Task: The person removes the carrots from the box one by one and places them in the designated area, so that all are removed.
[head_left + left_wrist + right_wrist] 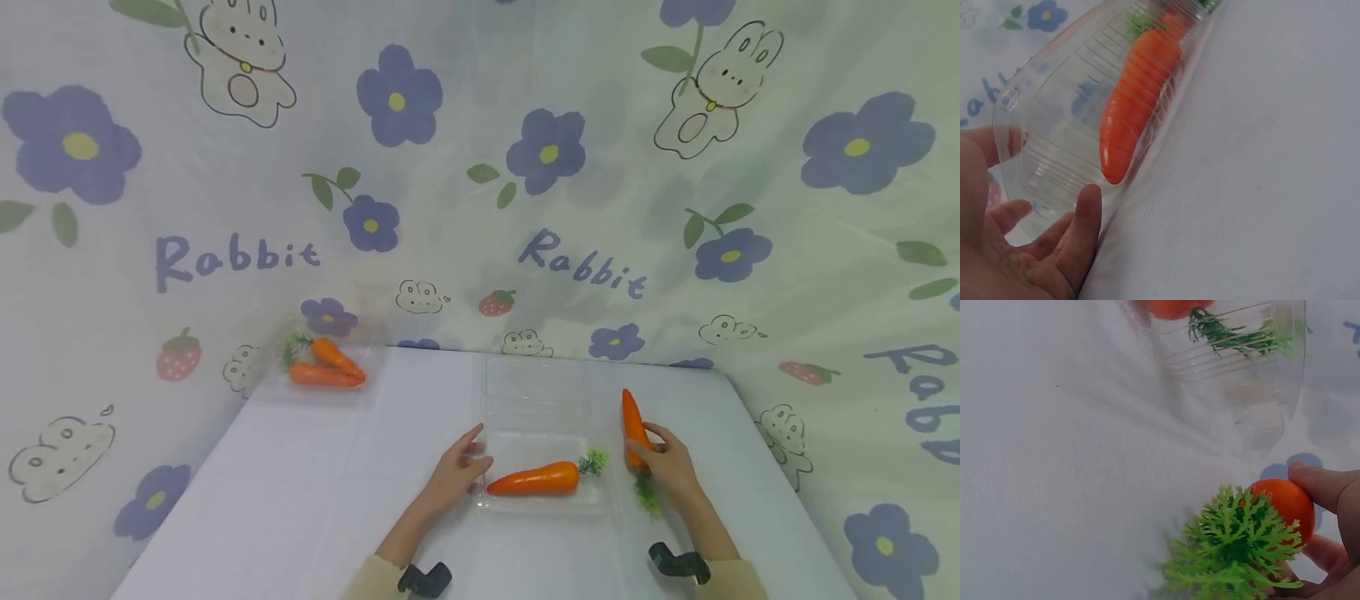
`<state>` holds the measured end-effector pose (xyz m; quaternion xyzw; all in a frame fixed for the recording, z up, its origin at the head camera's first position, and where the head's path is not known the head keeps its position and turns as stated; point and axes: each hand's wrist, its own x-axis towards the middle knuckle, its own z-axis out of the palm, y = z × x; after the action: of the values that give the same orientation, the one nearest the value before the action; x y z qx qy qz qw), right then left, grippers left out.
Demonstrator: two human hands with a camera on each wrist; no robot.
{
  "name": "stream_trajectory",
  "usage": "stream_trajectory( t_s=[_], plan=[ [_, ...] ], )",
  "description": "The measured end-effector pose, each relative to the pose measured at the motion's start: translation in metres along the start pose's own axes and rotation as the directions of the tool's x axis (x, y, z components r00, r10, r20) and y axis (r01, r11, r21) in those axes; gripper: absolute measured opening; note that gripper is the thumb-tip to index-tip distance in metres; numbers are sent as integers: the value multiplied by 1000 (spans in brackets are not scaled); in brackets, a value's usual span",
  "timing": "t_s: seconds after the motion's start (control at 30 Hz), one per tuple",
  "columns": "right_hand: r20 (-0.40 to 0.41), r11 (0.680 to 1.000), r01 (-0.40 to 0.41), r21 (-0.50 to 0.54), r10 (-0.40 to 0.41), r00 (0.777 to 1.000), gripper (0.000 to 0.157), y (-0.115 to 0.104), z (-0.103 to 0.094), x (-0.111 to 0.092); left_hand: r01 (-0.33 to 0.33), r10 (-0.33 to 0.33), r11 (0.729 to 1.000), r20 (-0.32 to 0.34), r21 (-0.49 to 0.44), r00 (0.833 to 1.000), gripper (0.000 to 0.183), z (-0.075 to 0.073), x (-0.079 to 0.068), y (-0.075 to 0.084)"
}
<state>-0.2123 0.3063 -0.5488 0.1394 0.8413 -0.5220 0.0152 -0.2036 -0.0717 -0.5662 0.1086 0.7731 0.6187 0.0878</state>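
An orange toy carrot [536, 479] with green leaves lies in a clear plastic box [540, 508], whose lid [536, 383] is folded back. At the box's left end, my left hand [453, 471] has its fingers spread. In the left wrist view, one finger of that hand [1029, 250] shows through the clear rim; whether it touches is unclear. To the right of the box, my right hand [671, 462] grips a second carrot [632, 421] by its thick end. Its tip points away and its leaves [1235, 550] hang toward me.
Another clear box [367, 387] with two carrots [326, 375] stands at the table's far left. A patterned curtain [450, 208] with rabbits and flowers hangs behind the white table [300, 500] and along its sides.
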Motion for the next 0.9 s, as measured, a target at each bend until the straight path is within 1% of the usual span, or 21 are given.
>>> stream_trajectory(
  t_s=[0.4,0.57,0.8,0.9],
  plan=[
    [-14,997,12,-78,-13,1000,70,-2,4,3,8,-8,1000,-2,0,1000,65,0,3,-2],
    [-21,996,17,-83,-18,1000,69,-2,5,3,11,-11,1000,2,-1,1000,64,0,3,-2],
    [-22,995,21,-98,-23,999,68,-2,6,2,-4,4,1000,12,8,1000,64,0,2,-3],
    [-19,994,23,-104,-25,999,68,-1,7,1,5,-5,1000,10,13,1000,65,0,1,-4]
  ],
)
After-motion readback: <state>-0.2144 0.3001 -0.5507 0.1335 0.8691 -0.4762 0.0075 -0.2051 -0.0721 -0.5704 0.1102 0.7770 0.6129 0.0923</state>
